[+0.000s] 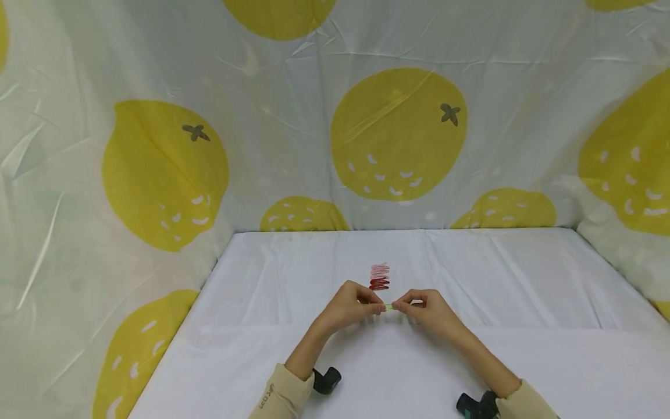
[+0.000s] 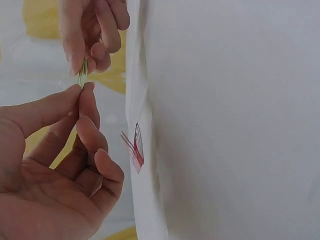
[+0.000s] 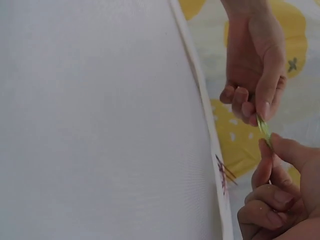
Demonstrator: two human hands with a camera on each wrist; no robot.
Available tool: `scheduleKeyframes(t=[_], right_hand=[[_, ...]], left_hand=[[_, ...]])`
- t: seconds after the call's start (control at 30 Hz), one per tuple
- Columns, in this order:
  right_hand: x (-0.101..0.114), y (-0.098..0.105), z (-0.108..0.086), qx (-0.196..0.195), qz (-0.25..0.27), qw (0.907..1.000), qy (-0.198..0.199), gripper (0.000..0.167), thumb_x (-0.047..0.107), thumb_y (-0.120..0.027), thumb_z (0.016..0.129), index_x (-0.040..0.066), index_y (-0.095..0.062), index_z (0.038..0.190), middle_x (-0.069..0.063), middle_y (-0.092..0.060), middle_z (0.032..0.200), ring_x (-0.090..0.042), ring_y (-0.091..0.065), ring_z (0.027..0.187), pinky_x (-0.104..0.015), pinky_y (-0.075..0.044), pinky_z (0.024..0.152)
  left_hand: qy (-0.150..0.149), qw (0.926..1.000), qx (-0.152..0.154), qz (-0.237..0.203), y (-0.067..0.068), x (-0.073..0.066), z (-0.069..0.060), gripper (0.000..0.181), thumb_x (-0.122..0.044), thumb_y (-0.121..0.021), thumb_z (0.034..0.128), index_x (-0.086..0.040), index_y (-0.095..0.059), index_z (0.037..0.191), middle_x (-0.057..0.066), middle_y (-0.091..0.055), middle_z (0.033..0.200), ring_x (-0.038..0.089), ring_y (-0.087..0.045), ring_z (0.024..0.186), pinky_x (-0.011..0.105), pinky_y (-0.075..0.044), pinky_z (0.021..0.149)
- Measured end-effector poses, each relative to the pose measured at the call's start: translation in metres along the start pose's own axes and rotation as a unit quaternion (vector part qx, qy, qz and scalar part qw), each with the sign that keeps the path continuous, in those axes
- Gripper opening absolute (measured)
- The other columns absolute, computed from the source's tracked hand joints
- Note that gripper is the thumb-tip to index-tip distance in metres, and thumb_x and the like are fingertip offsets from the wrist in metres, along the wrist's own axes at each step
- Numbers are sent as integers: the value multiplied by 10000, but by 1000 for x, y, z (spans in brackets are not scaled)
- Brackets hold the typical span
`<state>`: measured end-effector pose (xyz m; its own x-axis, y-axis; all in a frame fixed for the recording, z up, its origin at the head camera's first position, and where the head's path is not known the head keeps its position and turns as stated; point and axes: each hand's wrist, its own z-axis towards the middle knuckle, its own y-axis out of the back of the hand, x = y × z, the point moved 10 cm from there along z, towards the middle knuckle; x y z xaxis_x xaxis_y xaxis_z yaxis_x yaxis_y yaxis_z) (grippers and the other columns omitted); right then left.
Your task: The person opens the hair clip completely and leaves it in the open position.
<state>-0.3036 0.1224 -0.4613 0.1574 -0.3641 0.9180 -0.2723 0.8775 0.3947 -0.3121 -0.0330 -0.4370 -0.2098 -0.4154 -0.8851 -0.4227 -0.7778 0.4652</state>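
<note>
In the head view my left hand (image 1: 352, 305) and right hand (image 1: 430, 313) meet above the white table, each pinching one end of a small, thin yellow-green looped strand bundle (image 1: 388, 307). The left wrist view shows the green strands (image 2: 83, 75) running between the thumb and fingertips of both hands, with the ends covered by the fingers. In the right wrist view the same green strands (image 3: 263, 129) look slightly slanted. Just beyond the hands lies a row of thin pink and red looped strands (image 1: 380, 276), zigzag in outline; their exact kind is unclear.
A white cloth (image 1: 251, 291) covers the table, with creases toward its back. Behind and at the sides hangs a pale curtain (image 1: 282, 128) printed with yellow lemons. Black wrist cameras (image 1: 327, 380) sit at both sleeve cuffs.
</note>
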Motion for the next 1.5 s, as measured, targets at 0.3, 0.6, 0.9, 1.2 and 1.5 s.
scheduleKeyframes(t=[0.3, 0.6, 0.9, 1.2, 1.5], right_hand=[[1, 1, -2, 140, 223, 9996, -65, 270, 234, -709, 987, -29, -765, 995, -59, -746, 1018, -21, -544, 675, -200, -412, 625], [-3, -6, -3, 570, 1168, 9909, -346, 327, 228, -690, 1000, -93, -709, 1061, 119, -302, 558, -39, -259, 502, -232, -242, 477], [-12, -5, -4, 524, 1530, 9837, -785, 280, 233, -671, 1012, -34, -736, 1068, 109, -307, 591, -64, -235, 543, -240, -233, 510], [-18, -5, -3, 313, 1253, 9852, -1130, 375, 313, -702, 991, -31, -739, 1137, 107, -311, 577, -68, -254, 543, -212, -275, 527], [-4, 6, -1, -415, 500, 9979, -31, 231, 247, -839, 877, 107, -821, 1059, -61, -778, 930, -62, -560, 676, -217, -446, 572]], left_hand=[[-48, 9996, -45, -266, 1, 0, 2, 79, -90, -793, 897, -15, -814, 915, 152, -780, 880, 96, -577, 743, 213, -431, 615], [99, 9961, -5, -878, 0, 4, 2, 104, -56, -774, 895, 32, -804, 942, 147, -783, 843, 75, -601, 786, 228, -441, 685], [-52, 9960, -44, -889, 1, 4, 5, 151, -91, -808, 885, -6, -808, 1009, 6, -753, 843, 60, -596, 758, 204, -450, 670], [-614, 9959, -661, 53, 9, -10, 3, 105, -59, -874, 807, -78, -833, 902, 61, -761, 811, 46, -535, 663, 176, -417, 576], [-497, 9957, -781, 39, 15, -3, 3, 78, -39, -851, 829, -47, -837, 906, 111, -783, 869, 81, -539, 679, 171, -396, 561]])
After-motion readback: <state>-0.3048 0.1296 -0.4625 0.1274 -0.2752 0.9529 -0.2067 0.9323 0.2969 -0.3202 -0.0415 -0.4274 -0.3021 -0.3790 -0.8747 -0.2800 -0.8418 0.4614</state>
